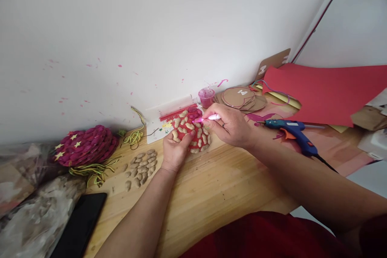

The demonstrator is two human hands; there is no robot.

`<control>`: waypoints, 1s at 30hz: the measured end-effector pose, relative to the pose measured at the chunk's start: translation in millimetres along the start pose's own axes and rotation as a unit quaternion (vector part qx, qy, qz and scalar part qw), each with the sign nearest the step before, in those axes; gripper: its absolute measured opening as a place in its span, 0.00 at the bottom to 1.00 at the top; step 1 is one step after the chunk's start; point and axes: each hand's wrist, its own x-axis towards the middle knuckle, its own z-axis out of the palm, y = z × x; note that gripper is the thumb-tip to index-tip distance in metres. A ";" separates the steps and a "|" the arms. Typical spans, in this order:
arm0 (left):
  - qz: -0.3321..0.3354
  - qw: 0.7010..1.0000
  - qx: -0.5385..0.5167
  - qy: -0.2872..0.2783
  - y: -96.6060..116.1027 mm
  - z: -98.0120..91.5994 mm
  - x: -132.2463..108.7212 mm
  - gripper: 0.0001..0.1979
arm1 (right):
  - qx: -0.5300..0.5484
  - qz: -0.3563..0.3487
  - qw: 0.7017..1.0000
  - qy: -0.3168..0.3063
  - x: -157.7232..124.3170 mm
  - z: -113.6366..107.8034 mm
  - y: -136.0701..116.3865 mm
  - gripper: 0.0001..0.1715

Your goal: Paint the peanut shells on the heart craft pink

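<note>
My left hand (175,151) grips the near left edge of a round red disc (191,138), its thumb lying on top. Unshelled peanuts (199,133) are set across the disc; those at its far edge are coated in magenta paint (194,113). In my right hand (231,125) is a paintbrush (214,117) with a white handle, held in a pinch. Its pink tip touches or hovers just over the peanuts near the painted ones; I cannot tell which. A clear cup of pink paint (207,97) stands just behind, against the wall.
Loose peanuts (142,167) lie left of my left hand. Further left are stacked magenta discs with yellow stars (87,145), a black phone (80,225) and plastic bags (39,217). To the right are cardboard circles (238,97), a blue glue gun (298,133) and red sheets (326,92).
</note>
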 end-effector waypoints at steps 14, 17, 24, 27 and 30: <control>-0.009 0.999 -0.028 -0.020 -7.5 -1.7 3.4 0.21 | -0.002 0.041 0.999 0.004 0.4 -2.6 0.6 0.06; -0.010 0.999 -0.028 -0.016 -6.7 -1.2 3.3 0.21 | -0.002 0.053 0.998 0.018 0.6 -3.0 -0.4 0.05; -0.006 0.999 -0.037 -0.017 -5.7 -1.6 3.6 0.21 | 0.014 0.064 0.998 0.022 0.4 -1.8 3.7 0.06; -0.010 0.998 -0.054 -0.013 -4.4 -0.9 3.6 0.23 | 0.012 0.095 0.995 0.037 0.6 -2.3 4.6 0.09; -0.017 0.998 -0.052 -0.009 -3.4 -0.1 3.3 0.23 | 0.037 0.122 0.991 0.050 1.3 -2.3 5.0 0.11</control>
